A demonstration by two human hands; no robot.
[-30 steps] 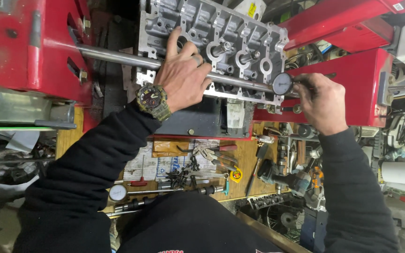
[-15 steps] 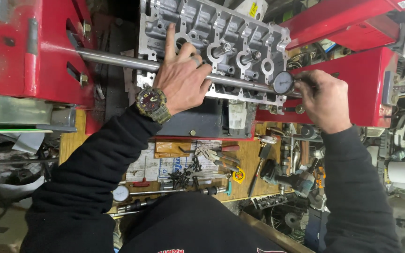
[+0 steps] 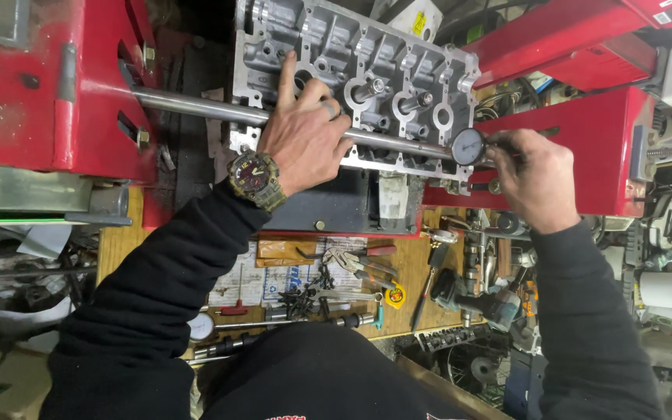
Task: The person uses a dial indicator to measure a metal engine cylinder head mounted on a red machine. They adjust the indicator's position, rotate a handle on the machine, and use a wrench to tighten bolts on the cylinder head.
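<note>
A grey aluminium cylinder head (image 3: 383, 74) sits clamped in a red machine frame, with a steel bar (image 3: 196, 107) running across its front. My left hand (image 3: 305, 132), wearing a wristwatch, lies on the head with the index finger stretched up against the casting and the other fingers curled over the bar. My right hand (image 3: 534, 179) pinches the stem of a round dial gauge (image 3: 468, 146) that sits at the right end of the bar.
Red machine arms (image 3: 577, 155) flank the head on both sides. Below on the wooden bench (image 3: 118, 249) lie pliers (image 3: 359, 260), a second dial gauge (image 3: 200, 327), a tape measure (image 3: 396, 295), a cordless tool (image 3: 476, 299) and several small parts.
My left index finger has straightened and reached higher on the head. The right hand stays on the gauge, barely shifted.
</note>
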